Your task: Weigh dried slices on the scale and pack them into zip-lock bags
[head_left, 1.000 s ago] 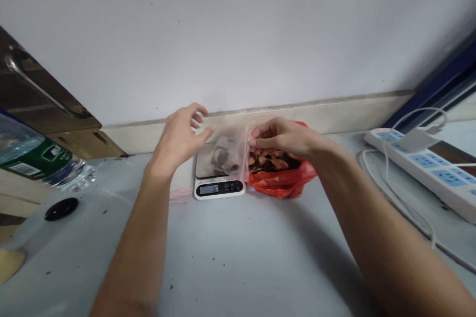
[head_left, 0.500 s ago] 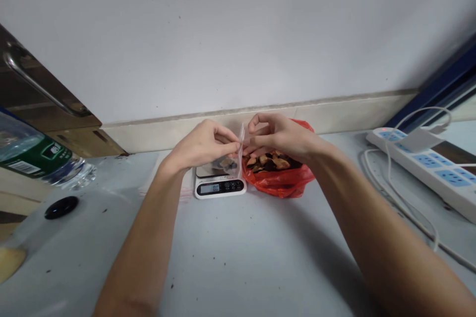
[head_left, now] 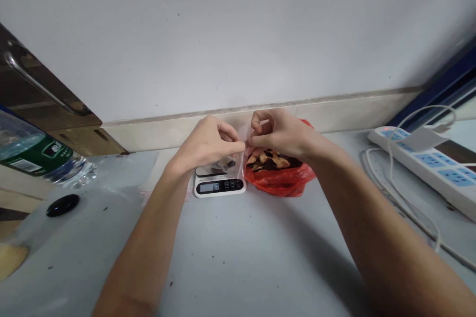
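Note:
My left hand point(head_left: 215, 144) and my right hand point(head_left: 277, 134) meet above the table, each pinching the upper edge of a clear plastic bag point(head_left: 240, 161). Some brownish pieces show dimly in the bag, which is over a white digital kitchen scale point(head_left: 220, 187). Its display appears to read 6.7. Close under my right hand stands an open red plastic bag point(head_left: 280, 182) filled with dried brown slices point(head_left: 273, 161). My hands hide part of the scale's plate and the clear bag's top.
Flat clear bags point(head_left: 160, 171) with red-striped edges lie left of the scale. Farther left are a water bottle point(head_left: 44, 151) and a black oval object point(head_left: 63, 205). On the right sits a white power strip point(head_left: 427, 158) with loose white cables point(head_left: 403, 203). A wall borders the table's back.
The scale's display has gone from 0.0 to about 6.7. My left hand has shifted slightly right, and both hands still pinch the clear bag.

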Tool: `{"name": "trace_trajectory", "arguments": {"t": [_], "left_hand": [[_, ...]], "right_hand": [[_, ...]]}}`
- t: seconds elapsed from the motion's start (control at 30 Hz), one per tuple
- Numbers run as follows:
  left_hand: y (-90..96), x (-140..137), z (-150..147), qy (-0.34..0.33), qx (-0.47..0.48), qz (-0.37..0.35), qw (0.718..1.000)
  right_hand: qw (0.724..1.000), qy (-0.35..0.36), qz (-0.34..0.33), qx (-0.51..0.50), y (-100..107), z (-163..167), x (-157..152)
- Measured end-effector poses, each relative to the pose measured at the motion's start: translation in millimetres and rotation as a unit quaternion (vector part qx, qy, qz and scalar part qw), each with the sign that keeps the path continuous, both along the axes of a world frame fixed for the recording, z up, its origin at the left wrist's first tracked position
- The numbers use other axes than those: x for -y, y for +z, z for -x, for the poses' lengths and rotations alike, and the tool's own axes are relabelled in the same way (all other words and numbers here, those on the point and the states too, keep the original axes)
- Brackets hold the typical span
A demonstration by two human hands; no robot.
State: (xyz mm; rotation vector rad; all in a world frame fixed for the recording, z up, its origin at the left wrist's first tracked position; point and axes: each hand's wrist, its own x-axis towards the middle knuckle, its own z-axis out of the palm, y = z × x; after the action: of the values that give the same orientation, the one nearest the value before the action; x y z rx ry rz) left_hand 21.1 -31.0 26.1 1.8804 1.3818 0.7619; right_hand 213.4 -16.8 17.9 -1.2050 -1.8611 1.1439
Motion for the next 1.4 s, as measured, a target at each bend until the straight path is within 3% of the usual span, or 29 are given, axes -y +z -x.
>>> {"name": "trace_trajectory", "arguments": {"t": [0.13,0.2,0.27,0.33,0.57,0.63,0.73,0.8,0.87,0.93,1.13,1.27,1.4], "left_hand": [[6.0,-3,11,0.074,-0.005,-0.044,0.996],[7.1,-3,13,0.1,-0.002,-0.045,0.994],[6.6,-2,10,0.097,-0.002,-0.047,0.994],[5.4,0,3,0.082,0.002,-0.059,0.995],[7.7,10,-12,0.021,0.021,-0.122,0.992],[6.7,7,-9,0.054,0.035,-0.171,0.983],[0.4,-5,-2,0.167,0.071,-0.248,0.952],[-5.3,-12,3,0.189,0.106,-0.186,0.958],[-10.0,-16,5,0.148,0.176,-0.066,0.971],[-12.9,-18,4,0.103,0.24,0.006,0.965],[-13.3,-20,-15,0.103,0.236,-0.044,0.965],[-15.0,-24,-28,0.099,0.22,-0.075,0.968],[-20.7,-28,-37,0.069,0.19,-0.126,0.971]], "right_hand": [[0.977,-0.115,-0.069,0.166,4,-2,2],[0.959,-0.164,-0.116,0.2,5,0,4],[0.954,-0.169,-0.17,0.181,5,5,7],[0.963,-0.134,-0.182,0.149,4,11,11],[0.978,-0.028,-0.046,0.2,2,11,16],[0.983,-0.006,-0.044,0.181,4,4,12],[0.986,-0.014,-0.089,0.138,9,-10,6],[0.984,-0.027,-0.12,0.126,11,-22,2],[0.982,-0.023,-0.139,0.128,12,-36,-2],[0.979,-0.006,-0.136,0.15,13,-51,-5],[0.969,0.109,-0.03,0.218,25,-103,0],[0.954,0.017,0.009,0.301,29,-126,3],[0.955,-0.086,-0.024,0.282,22,-120,-7]]}}
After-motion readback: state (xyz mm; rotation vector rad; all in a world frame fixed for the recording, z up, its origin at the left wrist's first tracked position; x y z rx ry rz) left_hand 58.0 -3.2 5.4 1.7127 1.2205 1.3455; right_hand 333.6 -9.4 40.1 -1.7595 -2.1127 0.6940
